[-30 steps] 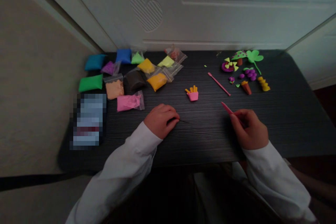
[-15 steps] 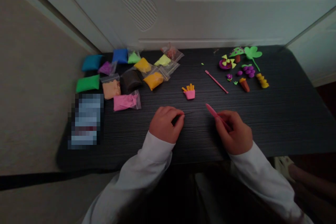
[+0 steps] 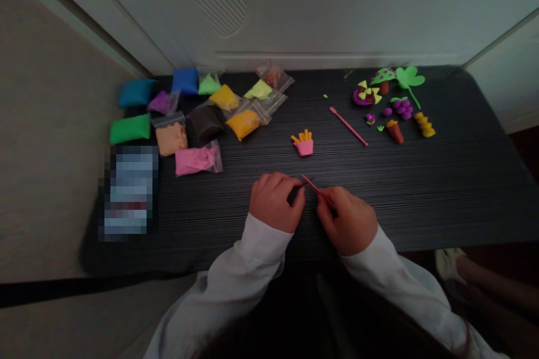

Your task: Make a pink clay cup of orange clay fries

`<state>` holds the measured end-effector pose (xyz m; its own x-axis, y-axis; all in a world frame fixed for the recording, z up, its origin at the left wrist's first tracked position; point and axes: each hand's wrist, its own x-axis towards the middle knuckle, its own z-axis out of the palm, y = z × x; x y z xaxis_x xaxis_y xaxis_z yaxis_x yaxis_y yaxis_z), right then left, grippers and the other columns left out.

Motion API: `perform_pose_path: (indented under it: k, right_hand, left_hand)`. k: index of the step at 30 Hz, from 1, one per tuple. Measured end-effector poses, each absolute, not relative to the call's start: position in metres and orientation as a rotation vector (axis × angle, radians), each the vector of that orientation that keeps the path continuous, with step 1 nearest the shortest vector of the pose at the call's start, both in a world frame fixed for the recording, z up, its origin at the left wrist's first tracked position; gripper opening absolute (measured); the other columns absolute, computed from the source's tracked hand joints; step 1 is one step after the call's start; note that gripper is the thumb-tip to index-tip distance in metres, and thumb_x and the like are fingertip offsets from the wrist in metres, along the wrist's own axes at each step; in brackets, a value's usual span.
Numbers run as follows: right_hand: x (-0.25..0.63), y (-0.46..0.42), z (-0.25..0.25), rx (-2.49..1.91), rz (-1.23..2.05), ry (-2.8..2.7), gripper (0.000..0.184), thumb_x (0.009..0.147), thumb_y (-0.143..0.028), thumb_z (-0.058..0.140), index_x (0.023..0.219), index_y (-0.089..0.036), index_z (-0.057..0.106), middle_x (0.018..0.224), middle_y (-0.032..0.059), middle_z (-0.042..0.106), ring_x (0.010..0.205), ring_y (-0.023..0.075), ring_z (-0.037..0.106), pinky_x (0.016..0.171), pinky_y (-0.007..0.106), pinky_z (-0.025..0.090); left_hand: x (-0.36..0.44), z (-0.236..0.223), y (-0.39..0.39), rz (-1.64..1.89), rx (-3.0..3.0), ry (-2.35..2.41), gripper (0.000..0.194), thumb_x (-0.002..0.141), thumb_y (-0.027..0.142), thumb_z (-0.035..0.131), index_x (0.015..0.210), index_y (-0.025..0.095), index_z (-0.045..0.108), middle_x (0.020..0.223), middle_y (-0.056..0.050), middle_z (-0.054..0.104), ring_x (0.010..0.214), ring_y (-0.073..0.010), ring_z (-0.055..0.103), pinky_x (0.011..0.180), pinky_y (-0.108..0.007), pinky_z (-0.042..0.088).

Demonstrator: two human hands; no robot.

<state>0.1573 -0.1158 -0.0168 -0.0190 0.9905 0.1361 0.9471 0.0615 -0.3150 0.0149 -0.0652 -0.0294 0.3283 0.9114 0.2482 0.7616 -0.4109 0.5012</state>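
My left hand (image 3: pixel 275 202) rests over the table's near middle, thumb and forefinger pinched on a thin dark strand (image 3: pixel 309 180), whose material is too small to make out. Close on its right, my right hand (image 3: pixel 347 219) grips a pink clay knife (image 3: pixel 312 185). The knife's tip is at the strand, beside my left fingertips; whether they touch I cannot tell. Just beyond both hands stands a small clay box of fries (image 3: pixel 304 143), pink with yellow sticks. Farther right lies a thin pink modelling tool (image 3: pixel 348 126).
Several bags of coloured clay, among them a pink one (image 3: pixel 197 159), lie at the left behind a phone-like device (image 3: pixel 130 190) with a blurred screen. Small clay models, including a green clover (image 3: pixel 409 77) and purple grapes (image 3: pixel 402 107), sit at the back right. A white panel (image 3: pixel 337 17) rises behind the table.
My right hand has moved left with the pink knife, bringing its tip up to the dark strand. My left hand has shifted slightly right, still pinching the strand.
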Motion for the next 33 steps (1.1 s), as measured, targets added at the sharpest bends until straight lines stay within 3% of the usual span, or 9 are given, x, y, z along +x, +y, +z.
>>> perform_pose_path:
  k: [12, 26, 33]
  right_hand:
    - [0.1524, -0.1129, -0.0174, -2.032, 0.053, -2.098, 0.011, 0.080, -0.026, 0.044, 0.081, -0.021, 0.054, 0.070, -0.0017, 0.064, 0.055, 0.0144, 0.058, 0.052, 0.026, 0.031]
    - [0.1473, -0.1106, -0.0157, -2.100, 0.090, -2.022, 0.012, 0.078, -0.027, 0.046, 0.079, -0.020, 0.056, 0.065, -0.0009, 0.064, 0.050, 0.0122, 0.055, 0.048, 0.025, 0.026]
    - [0.1490, -0.1125, -0.0147, -2.106, 0.129, -2.005, 0.011, 0.078, -0.025, 0.045, 0.078, -0.020, 0.055, 0.064, 0.0001, 0.065, 0.049, 0.0135, 0.056, 0.047, 0.025, 0.029]
  left_hand:
    - [0.0102, -0.0255, -0.0651, 0.875, 2.262, 1.422, 0.015, 0.074, 0.014, 0.048, 0.079, 0.015, 0.062, 0.077, -0.005, 0.064, 0.075, -0.0164, 0.055, 0.073, -0.032, 0.043]
    - [0.0120, -0.0309, -0.0659, 0.768, 2.318, 1.453, 0.020, 0.075, 0.026, 0.052, 0.090, 0.018, 0.063, 0.085, -0.005, 0.063, 0.080, -0.0184, 0.053, 0.075, -0.034, 0.043]
    - [0.0166, -0.0327, -0.0666, 0.772, 2.305, 1.550, 0.018, 0.077, 0.028, 0.050, 0.082, 0.020, 0.065, 0.079, -0.004, 0.062, 0.076, -0.0179, 0.051, 0.072, -0.034, 0.040]
